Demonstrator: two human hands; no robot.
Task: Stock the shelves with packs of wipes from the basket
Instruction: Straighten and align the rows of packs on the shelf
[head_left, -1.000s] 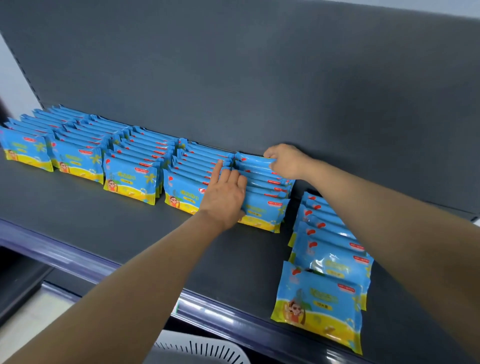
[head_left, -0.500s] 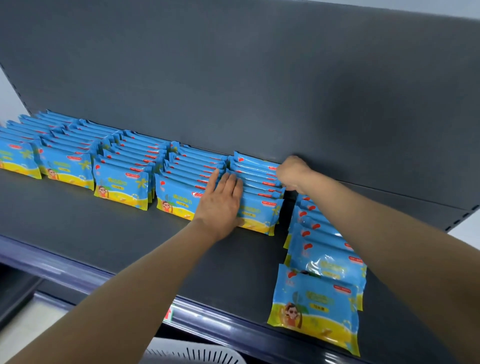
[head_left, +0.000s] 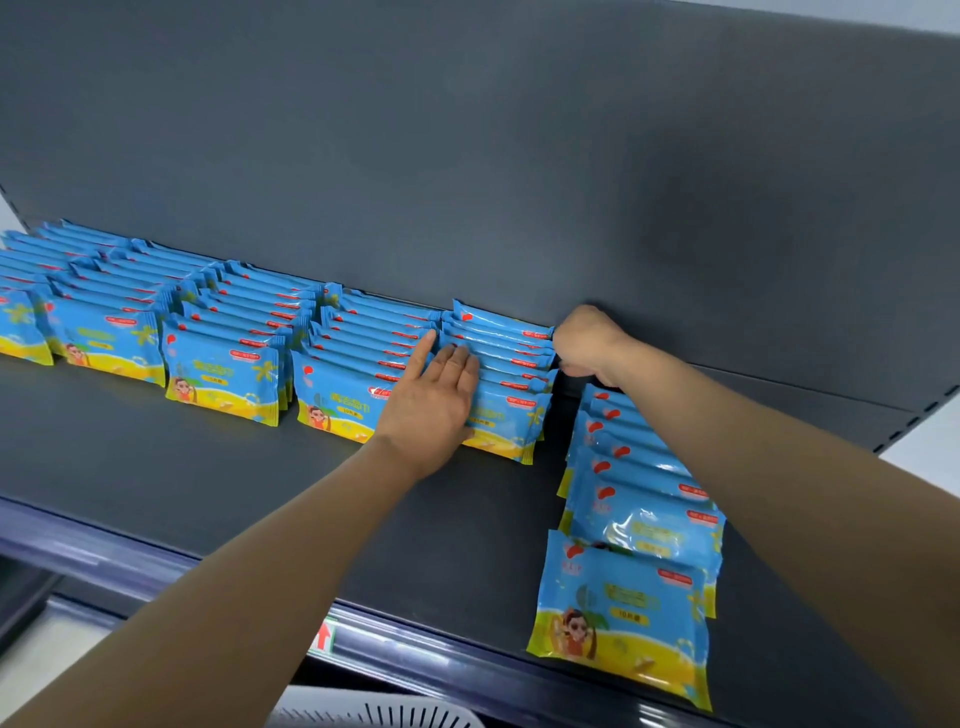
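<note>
Blue and yellow packs of wipes stand in several upright rows along the back of the dark shelf. My left hand lies flat, fingers straight, against the front of the rightmost upright row. My right hand is curled at that row's right rear end, by the back panel, touching the pack edges. I see no pack held in it. To the right, another row of packs leans backward, overlapping toward the shelf's front edge. The white basket shows only its rim below the shelf.
A grey back panel rises behind the packs. The shelf's front rail carries a label with a red arrow. Bare shelf surface lies in front of the upright rows and right of the leaning row. A lower shelf edge shows at bottom left.
My right hand slid from the top of the rear packs to the row's right end. My left hand stayed flat on the front pack. The view shifted slightly right.
</note>
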